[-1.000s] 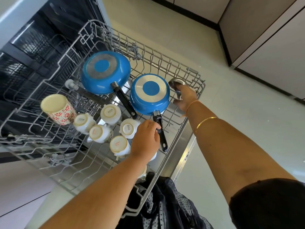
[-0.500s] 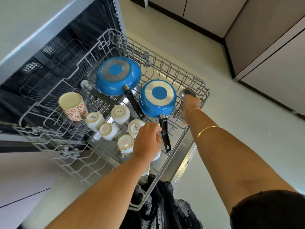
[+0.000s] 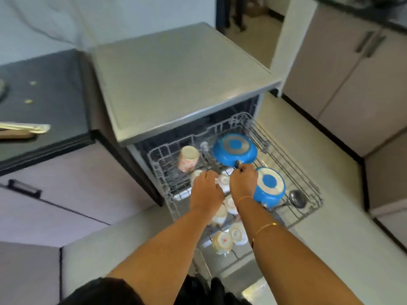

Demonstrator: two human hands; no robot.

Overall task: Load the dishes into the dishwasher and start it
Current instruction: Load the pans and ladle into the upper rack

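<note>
Grey wire rack [image 3: 317,195] pulled out of dishwasher. Right hand [image 3: 243,183] curls round handle of large upturned blue frying pan [image 3: 234,148] at rack's 12 o'clock, probably seating it base-up for draining. Left hand [image 3: 207,191] covers small white cups [image 3: 222,241] at 9 o'clock of right hand; cannot tell whether it grips.

Right hand [image 3: 243,182] grips the far pan [image 3: 234,148]; left hand [image 3: 206,191] touches cups [image 3: 223,179].

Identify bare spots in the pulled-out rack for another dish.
Free: the strip between far blue pan, near blue pan and the rack's right rim; the corner below the floral cup looks bare. Crowded: the middle, among white cups.
</note>
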